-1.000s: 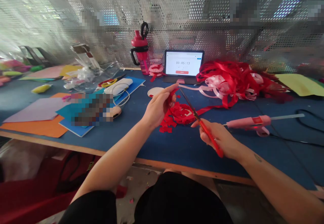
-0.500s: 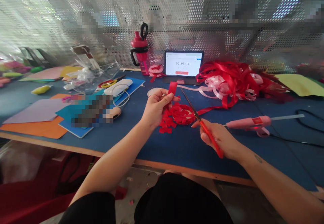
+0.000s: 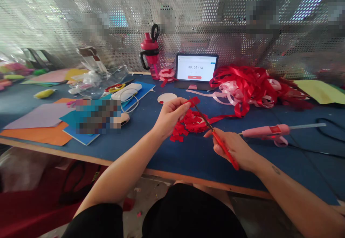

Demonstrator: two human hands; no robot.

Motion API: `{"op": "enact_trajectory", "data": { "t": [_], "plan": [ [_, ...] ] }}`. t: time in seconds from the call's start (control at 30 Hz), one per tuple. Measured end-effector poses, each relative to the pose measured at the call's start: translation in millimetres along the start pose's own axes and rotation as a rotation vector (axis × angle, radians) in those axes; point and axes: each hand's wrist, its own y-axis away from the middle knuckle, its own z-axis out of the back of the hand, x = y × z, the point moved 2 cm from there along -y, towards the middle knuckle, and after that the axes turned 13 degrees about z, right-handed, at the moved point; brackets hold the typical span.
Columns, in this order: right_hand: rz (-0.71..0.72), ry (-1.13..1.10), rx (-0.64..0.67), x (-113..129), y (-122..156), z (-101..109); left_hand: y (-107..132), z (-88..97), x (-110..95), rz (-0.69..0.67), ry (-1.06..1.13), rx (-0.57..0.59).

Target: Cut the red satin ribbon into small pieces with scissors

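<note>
Between thumb and fingers, my left hand pinches a short red ribbon whose end points to the right. My right hand is closed around the red handles of a pair of scissors. The blades reach up and left to the ribbon, though I cannot tell whether they are parted. Below lies a pile of cut red ribbon pieces, partly covered by my left hand. A white round disc with a small red piece on it rests behind that hand.
A pink glue gun with its cord lies to the right. Tangled red and pink ribbons heap up behind, beside a tablet showing a timer. A pink bottle stands at the back; coloured paper lies left.
The red ribbon in my left hand has tipped from upright to sideways, toward the scissors. My left hand has shifted slightly right and down, uncovering more of the white disc.
</note>
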Motion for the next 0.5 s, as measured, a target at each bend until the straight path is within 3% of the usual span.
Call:
{"op": "enact_trajectory", "data": {
  "t": [0.5],
  "plan": [
    [-0.045, -0.086, -0.014, -2.1, -0.9, -1.5, 1.9, -4.7, 0.4, -0.017, -0.069, -0.038]
  ]
}}
